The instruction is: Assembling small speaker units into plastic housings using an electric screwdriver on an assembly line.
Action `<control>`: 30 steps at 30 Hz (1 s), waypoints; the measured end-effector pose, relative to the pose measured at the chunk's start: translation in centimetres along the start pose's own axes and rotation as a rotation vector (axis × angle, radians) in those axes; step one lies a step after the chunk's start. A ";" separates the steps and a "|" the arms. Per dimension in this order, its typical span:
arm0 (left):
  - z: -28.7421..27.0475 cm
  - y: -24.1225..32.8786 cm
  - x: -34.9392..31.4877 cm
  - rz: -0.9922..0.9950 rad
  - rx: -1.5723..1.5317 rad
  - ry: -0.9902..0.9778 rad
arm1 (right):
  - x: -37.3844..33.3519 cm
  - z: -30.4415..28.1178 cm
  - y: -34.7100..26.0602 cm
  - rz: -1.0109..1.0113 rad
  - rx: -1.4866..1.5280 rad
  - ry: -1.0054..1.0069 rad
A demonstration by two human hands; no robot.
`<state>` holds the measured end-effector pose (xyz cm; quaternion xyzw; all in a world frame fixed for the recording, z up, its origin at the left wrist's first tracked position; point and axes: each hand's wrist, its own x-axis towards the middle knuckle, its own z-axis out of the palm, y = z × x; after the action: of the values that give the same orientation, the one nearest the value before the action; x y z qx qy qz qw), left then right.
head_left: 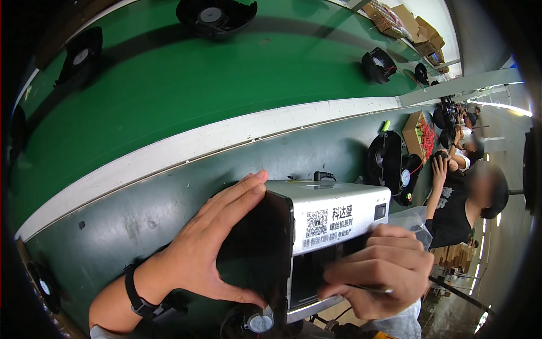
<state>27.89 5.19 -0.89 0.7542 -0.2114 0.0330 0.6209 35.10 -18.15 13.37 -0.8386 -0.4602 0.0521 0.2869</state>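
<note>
A silver box-shaped machine (361, 212) with a black dark-windowed front stands on the near bench, a rocker switch and a printed label on its top. My left hand (197, 248) spreads along its dark left panel, fingers stretched toward the top edge and thumb apart near the bottom. Below that thumb lies a black housing with a round silver motor (261, 323), partly cut off. My right hand (384, 271) is closed, its fingers curled together in front of the machine's window. Motion blurs it, and a thin shiny sliver shows by the fingers; what it holds is unclear.
Behind the machine, a black plug and cable (324, 175) rise. Black fan housings (389, 164) and a carton of red wires (419, 135) lie to the right. A green conveyor belt (226, 85) carries more housings (210, 17). A co-worker (451, 209) sits at the right.
</note>
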 end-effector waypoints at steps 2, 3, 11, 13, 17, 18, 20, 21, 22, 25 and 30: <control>0.0 0.0 -0.1 -0.002 -0.007 0.002 | 0.0 0.0 0.3 -0.029 -0.041 -0.039; -0.1 0.1 -0.1 -0.001 -0.002 -0.002 | 0.0 0.1 0.3 -0.059 -0.083 -0.077; -0.2 -0.1 0.0 0.001 -0.011 -0.002 | 0.5 0.5 -0.5 0.004 -0.113 -0.058; -0.2 -0.2 -0.1 0.009 -0.016 0.005 | 0.5 0.6 -0.5 0.018 -0.122 -0.046; -0.3 0.0 0.1 0.006 -0.019 -0.002 | 0.9 0.0 -0.8 0.003 -0.181 -0.143; -0.2 0.0 0.2 0.013 -0.021 -0.001 | 0.9 -0.2 -1.1 0.012 -0.223 -0.203; -0.2 0.0 0.1 0.002 -0.010 0.002 | 0.4 0.1 -0.4 -0.003 -0.190 -0.197; -0.3 0.0 0.0 -0.002 -0.003 0.002 | 0.2 0.3 -0.1 -0.015 -0.164 -0.191; -0.2 0.0 0.1 0.004 -0.002 0.001 | 0.1 0.3 -0.1 -0.013 -0.168 -0.191; -0.1 0.2 0.2 0.007 -0.009 0.000 | -0.1 0.1 -0.4 -0.046 -0.133 -0.177; -0.2 0.3 0.1 0.004 0.006 0.009 | -0.8 0.3 -0.4 -0.265 -0.272 0.058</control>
<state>27.89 5.32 -0.54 0.7555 -0.2101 0.0381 0.6194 34.26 -18.55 13.17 -0.8029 -0.5608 -0.0732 0.1883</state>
